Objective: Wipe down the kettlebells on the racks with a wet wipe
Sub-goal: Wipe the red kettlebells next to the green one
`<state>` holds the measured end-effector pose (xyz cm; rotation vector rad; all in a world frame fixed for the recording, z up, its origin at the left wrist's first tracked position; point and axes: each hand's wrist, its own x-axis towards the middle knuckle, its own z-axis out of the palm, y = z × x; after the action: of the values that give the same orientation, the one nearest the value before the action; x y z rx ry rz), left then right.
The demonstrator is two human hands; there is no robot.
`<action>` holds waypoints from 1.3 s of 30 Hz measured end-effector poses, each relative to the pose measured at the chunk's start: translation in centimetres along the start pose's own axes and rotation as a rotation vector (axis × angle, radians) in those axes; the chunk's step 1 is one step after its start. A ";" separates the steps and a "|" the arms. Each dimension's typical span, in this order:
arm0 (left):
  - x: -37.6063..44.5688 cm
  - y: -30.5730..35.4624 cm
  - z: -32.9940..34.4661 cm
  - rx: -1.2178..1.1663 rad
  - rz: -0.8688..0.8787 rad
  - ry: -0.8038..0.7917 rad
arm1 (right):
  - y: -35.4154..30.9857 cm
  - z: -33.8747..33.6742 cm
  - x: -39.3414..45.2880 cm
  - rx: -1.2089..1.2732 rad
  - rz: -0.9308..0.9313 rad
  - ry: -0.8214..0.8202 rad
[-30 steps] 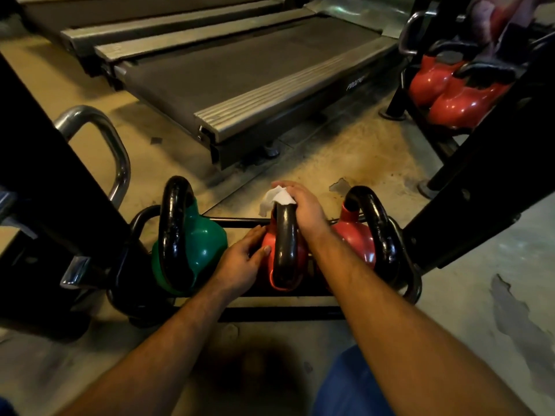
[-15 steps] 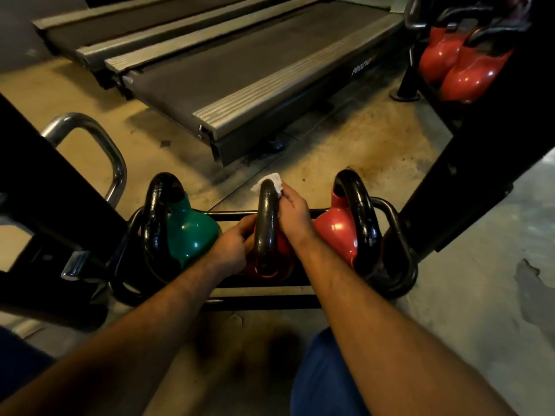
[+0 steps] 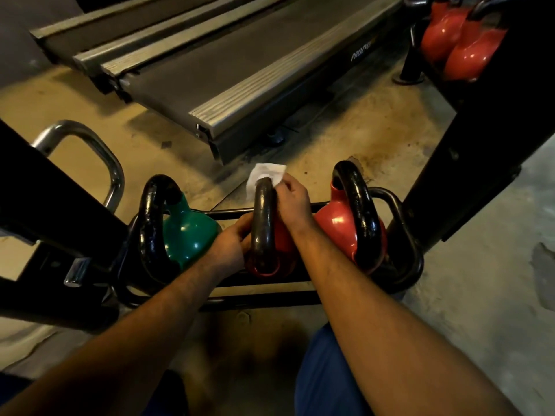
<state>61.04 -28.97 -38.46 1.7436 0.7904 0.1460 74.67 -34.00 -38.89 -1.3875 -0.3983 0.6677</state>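
Three kettlebells with black handles stand on a low black rack [image 3: 402, 211]: a green kettlebell [image 3: 192, 235] on the left, a middle red kettlebell [image 3: 264, 229], and a right red kettlebell [image 3: 342, 226]. My right hand [image 3: 292, 202] pinches a white wet wipe [image 3: 264, 177] against the far top of the middle kettlebell's handle. My left hand [image 3: 231, 244] rests against the left side of that same kettlebell, steadying it; its fingers are partly hidden behind the handle.
A treadmill deck [image 3: 240, 70] lies on the floor just beyond the rack. A black upright post [image 3: 468, 145] rises at right, with two more red kettlebells [image 3: 462, 46] on another rack behind it. A chrome handle [image 3: 99, 151] and black frame stand at left.
My right hand has slid the wipe along the middle kettlebell's handle toward its far top, and the wipe now shows more. My left hand stays against the kettlebell's side.
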 end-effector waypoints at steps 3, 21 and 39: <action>0.0 0.2 0.2 -0.007 -0.015 -0.002 | -0.1 -0.2 0.4 0.068 0.016 0.039; -0.1 0.2 0.6 -0.025 -0.019 0.036 | -3.0 -0.6 -1.8 -0.112 -0.020 0.032; -0.1 -0.5 0.1 0.006 0.034 0.034 | 0.5 -0.9 -6.2 -0.155 -0.271 -0.152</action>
<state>60.77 -29.06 -38.87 1.7643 0.7871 0.1971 70.43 -38.61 -38.76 -1.4003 -0.7579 0.5284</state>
